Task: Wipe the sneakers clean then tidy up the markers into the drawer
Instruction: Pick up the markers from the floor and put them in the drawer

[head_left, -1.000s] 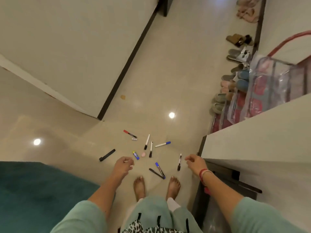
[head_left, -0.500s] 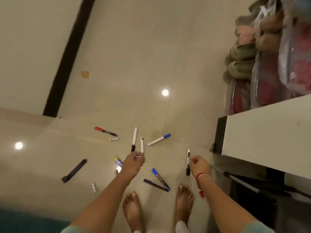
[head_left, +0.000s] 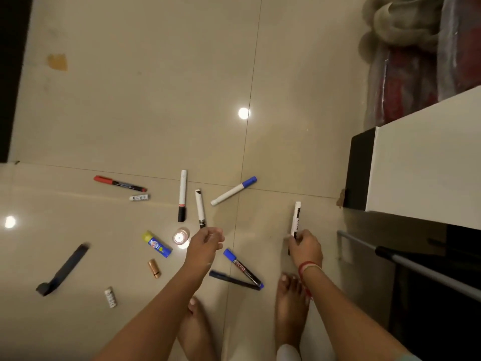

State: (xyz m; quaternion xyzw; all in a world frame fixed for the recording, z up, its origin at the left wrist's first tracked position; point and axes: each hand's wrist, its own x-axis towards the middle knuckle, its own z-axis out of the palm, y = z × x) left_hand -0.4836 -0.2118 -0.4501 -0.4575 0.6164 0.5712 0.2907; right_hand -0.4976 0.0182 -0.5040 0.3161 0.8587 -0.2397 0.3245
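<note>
I'm on the gathering step, and I judge it goes best if each hand collects several markers before I turn to the drawer (head_left: pixel 437 303), which I take to be the dark opening low on my right. The blue and yellow tube (head_left: pixel 157 243) can wait. My right hand (head_left: pixel 304 247) has its fingers curled round the near end of a white marker (head_left: pixel 297 217) lying just beside that opening. My left hand (head_left: pixel 205 243) hovers with fingers bent at the black tip of a second white marker (head_left: pixel 200 208). Blur keeps me from telling whether it pinches it.
</note>
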